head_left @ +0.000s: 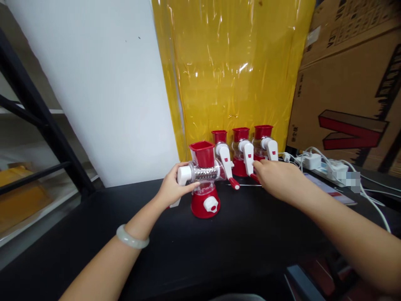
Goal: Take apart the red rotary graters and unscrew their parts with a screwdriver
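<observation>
A red and white rotary grater (205, 207) stands upright on the black table, with a metal drum in its clear housing and a white knob on its base. My left hand (171, 186) is closed around its white crank side, the thumb lying across the front. Behind and to the right stand three similar graters: a left one (223, 154), a middle one (247, 152) and a right one (263, 133). My right hand (277, 177) is closed in front of the right grater's lower part, and its fingertips are mostly hidden.
The black table (175, 255) runs across the view. A white panel (112, 83) and a yellow plastic curtain (234, 71) rise behind it. Chargers and white cables (313, 161) lie at the right, before a large cardboard box (344, 92). A black-framed shelf (40, 121) stands left.
</observation>
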Demonstrator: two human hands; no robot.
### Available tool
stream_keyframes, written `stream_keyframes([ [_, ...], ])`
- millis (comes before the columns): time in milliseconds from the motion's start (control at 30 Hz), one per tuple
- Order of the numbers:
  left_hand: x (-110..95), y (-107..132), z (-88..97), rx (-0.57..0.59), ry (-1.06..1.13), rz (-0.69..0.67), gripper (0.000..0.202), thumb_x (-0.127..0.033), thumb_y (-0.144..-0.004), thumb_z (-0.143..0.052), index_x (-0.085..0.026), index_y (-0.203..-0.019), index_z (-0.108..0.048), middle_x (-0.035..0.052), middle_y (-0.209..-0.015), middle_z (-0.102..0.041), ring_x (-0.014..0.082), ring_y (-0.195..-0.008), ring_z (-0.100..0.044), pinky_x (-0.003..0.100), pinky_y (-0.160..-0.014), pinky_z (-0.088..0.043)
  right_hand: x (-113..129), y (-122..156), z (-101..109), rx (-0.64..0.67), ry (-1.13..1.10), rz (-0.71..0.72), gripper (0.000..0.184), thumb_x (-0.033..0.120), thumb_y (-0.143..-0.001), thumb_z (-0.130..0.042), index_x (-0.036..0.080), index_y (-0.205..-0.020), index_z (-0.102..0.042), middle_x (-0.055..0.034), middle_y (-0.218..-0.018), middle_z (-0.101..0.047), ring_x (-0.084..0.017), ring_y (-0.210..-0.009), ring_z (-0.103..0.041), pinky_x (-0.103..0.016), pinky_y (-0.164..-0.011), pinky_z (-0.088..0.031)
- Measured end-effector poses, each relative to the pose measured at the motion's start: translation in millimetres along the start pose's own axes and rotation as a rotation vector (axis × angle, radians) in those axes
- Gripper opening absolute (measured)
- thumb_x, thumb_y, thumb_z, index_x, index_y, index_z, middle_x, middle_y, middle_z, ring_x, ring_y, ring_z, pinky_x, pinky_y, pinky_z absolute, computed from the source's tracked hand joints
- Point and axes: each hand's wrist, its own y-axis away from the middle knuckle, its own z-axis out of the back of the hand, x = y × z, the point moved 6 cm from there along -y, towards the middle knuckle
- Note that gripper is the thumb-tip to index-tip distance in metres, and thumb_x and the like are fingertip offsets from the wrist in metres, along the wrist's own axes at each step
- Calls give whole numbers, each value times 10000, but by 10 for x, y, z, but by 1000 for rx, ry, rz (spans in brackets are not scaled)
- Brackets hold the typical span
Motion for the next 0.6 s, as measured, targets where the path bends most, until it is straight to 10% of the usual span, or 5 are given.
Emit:
stream_keyframes([
  [200,-22,-28,-1,89,-90,-39,687,-405,-669,-773,-207,-1252,-466,93,-1150,-658,240,-978,-662,405,-873,-528,573,-640,667,-307,-529,363,360,370,-930,-458,167,-1210,-555,-149,-1189,-613,-284,-1136,-569,-439,-957,-445],
  [400,-329,-337,170,233,41,-76,458,-475,-854,-543,-195,-1216,-518,137,-1238,-630,264,-1130,-613,402,-883,-531,785,-1179,591,103,-847,608,691,542,-741,-692,226,-1324,-497,-91,-1334,-566,-266,-1197,-552,-431,-1004,-450],
  [600,-874,-693,326,182,-42,-127,485,-418,-812,-635,-186,-1226,-535,135,-1229,-631,243,-1081,-630,379,-852,-550,757,-1216,500,63,-1050,637,705,481,-700,-753,224,-1306,-499,-90,-1324,-559,-245,-1189,-552,-440,-1018,-441],
])
